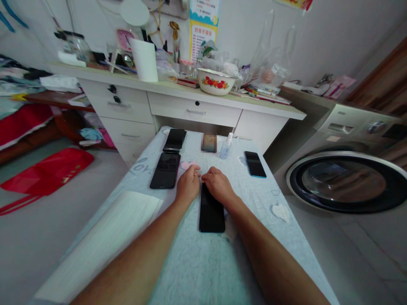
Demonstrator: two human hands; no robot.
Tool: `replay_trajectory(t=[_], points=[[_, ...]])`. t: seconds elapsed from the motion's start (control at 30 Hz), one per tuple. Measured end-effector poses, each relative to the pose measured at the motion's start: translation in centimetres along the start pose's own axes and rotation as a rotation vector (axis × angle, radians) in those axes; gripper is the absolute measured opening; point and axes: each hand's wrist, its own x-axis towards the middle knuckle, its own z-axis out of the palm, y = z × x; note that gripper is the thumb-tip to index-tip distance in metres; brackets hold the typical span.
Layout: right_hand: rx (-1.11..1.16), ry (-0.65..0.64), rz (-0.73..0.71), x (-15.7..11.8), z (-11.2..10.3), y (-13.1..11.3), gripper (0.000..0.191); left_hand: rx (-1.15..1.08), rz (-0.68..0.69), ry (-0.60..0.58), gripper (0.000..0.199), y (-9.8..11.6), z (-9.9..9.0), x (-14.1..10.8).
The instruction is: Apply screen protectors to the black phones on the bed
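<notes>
A black phone (212, 212) lies screen up on the cloth-covered table in front of me. My right hand (218, 185) rests over its far end with fingers curled together, covering that part. Just left of the phone's far end is my left hand (188, 184), its fingers also bent in and close to the right fingertips. Whatever the fingertips pinch, if anything, is too small or hidden to make out. Left of my left hand lies another dark phone (165, 170), and beyond it a black phone (174, 140). A blue-edged phone (255, 164) lies at the right.
A clear spray bottle (226, 147) stands at the table's far side beside a blurred-out square object (209, 143). A folded whitish cloth or paper (104, 241) lies at left. Behind is a cluttered desk (197, 108); a washing machine (343, 148) stands right, a red bag (47, 171) on the floor.
</notes>
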Motion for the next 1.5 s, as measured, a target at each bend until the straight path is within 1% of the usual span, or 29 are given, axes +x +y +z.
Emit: replay_trajectory(t=[0.27,0.37,0.47,0.7,0.8,0.9,1.2,1.5], points=[[0.031,-0.097,-0.145,-1.0,-1.0,-0.5,0.021,-0.047,-0.011,0.012,0.032,-0.3,-0.2,0.1],[0.042,-0.128,-0.167,-1.3,-1.2,-0.7,0.021,-0.05,-0.019,0.014,0.032,-0.3,-0.2,0.1],[0.058,-0.118,-0.135,-1.3,-1.1,-0.8,0.021,-0.046,-0.02,0.013,0.031,-0.2,-0.2,0.1],[0.021,-0.019,0.034,-0.5,-0.3,-0.6,0.025,-0.039,-0.031,-0.002,0.03,0.2,-0.4,0.0],[-0.005,0.008,0.066,-0.3,-0.1,-0.5,0.025,-0.044,-0.034,0.0,0.031,0.3,-0.5,0.0],[0.006,0.009,0.038,-0.2,-0.2,-0.4,0.024,-0.064,-0.031,0.0,0.031,0.2,-0.4,0.0],[0.1,-0.067,-0.049,-1.1,-0.7,-0.9,0.021,-0.096,-0.026,0.016,0.032,-0.2,-0.3,0.1],[0.184,-0.122,-0.171,-2.1,-1.2,-0.9,0.017,-0.124,-0.011,0.036,0.032,-0.5,-0.5,0.2]])
